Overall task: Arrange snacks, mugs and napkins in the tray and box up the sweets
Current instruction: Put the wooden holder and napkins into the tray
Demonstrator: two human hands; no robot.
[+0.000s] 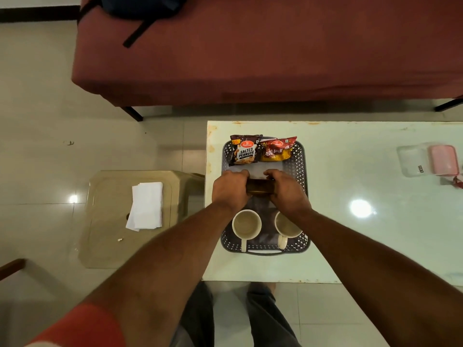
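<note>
A dark perforated tray lies on the pale glass table. At its far end lie a salted peanuts packet and a red-and-yellow snack packet. Two cream mugs, one on the left and one on the right, stand at the near end. Over the tray's middle, my left hand and my right hand both grip a dark brown box from either side. A pale napkin shows just beyond the box.
A stack of white napkins rests on a beige plastic stool left of the table. A clear container and a pink lid or box sit at the table's far right. A maroon bed stands behind.
</note>
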